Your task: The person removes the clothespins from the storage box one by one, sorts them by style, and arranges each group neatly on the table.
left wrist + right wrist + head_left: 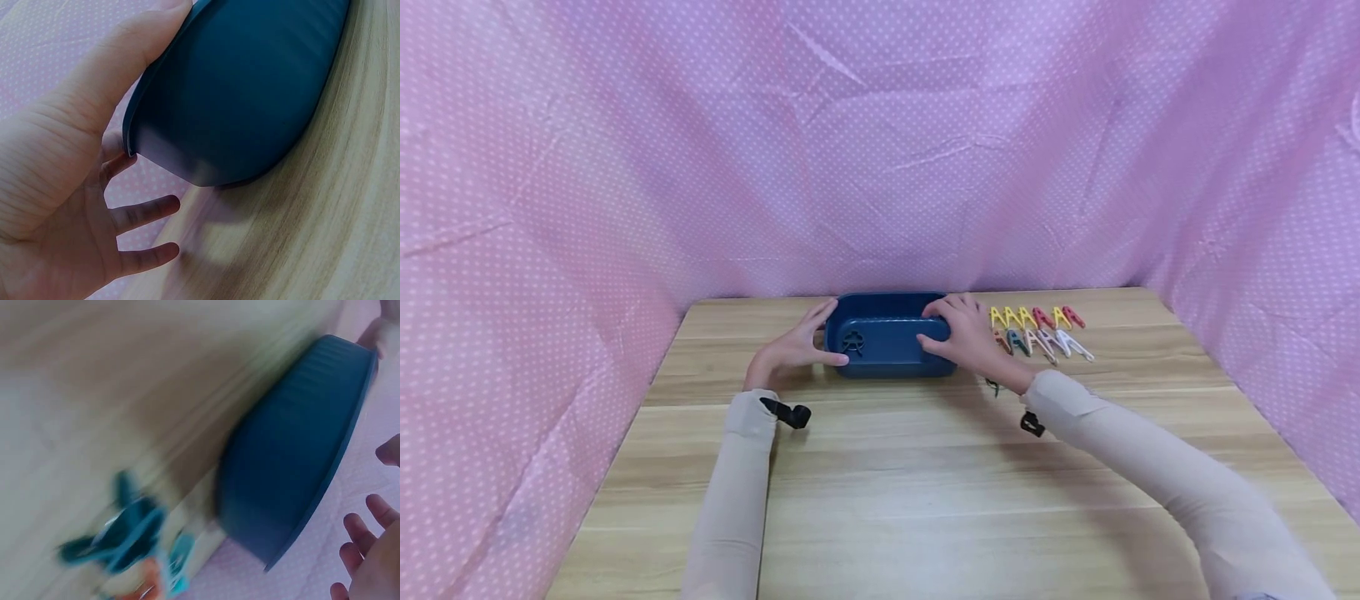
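Note:
A dark blue plastic basin (891, 342) stands at the back of the table. My left hand (801, 343) grips its left end; in the left wrist view the thumb lies on the rim of the basin (244, 94) and the lower fingers are spread. My right hand (966, 333) is over the basin's right end with fingers loosely bent. In the right wrist view, its fingertips appear apart from the basin (300, 437). A dark clip-like shape (853, 342) lies inside the basin at the left.
Right of the basin, several clothespins lie in two rows: yellow and red ones (1026, 317) behind, white and darker ones (1063, 343) in front. A dark green clothespin (993, 386) lies partly under my right wrist. A pink dotted curtain (880, 167) hangs behind the wooden table (887, 483).

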A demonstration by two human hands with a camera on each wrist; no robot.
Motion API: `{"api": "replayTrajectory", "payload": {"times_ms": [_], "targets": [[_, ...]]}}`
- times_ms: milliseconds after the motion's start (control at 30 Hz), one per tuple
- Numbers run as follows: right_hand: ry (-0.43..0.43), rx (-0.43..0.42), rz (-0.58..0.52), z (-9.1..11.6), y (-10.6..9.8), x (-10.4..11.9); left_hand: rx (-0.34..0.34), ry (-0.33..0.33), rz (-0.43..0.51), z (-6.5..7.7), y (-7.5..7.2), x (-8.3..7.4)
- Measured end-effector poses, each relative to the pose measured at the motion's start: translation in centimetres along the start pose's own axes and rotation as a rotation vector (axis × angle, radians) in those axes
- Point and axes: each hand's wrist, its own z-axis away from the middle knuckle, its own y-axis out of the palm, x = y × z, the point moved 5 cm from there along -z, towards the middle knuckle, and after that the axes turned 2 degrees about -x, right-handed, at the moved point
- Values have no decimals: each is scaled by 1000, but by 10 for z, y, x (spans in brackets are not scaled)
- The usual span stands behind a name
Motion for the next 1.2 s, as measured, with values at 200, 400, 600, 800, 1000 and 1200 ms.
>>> {"api": "replayTrajectory", "payload": {"times_ms": [200, 400, 600, 800, 1000, 1200], "targets": [[-2, 108, -19, -22, 24, 20, 7, -3, 1, -2, 1, -1], [-32, 181, 17, -36, 51, 32, 10, 3, -6, -3, 1, 0], [13, 256, 19, -44, 71, 35, 7, 8, -21, -2, 3, 3], [53, 307, 4, -52, 83, 39, 8, 21, -17, 0, 2, 2], [39, 319, 31, -58, 97, 41, 1, 30, -9, 0, 1, 1], [6, 347, 51, -59, 107, 44, 6, 18, -12, 1, 1, 1]]}}
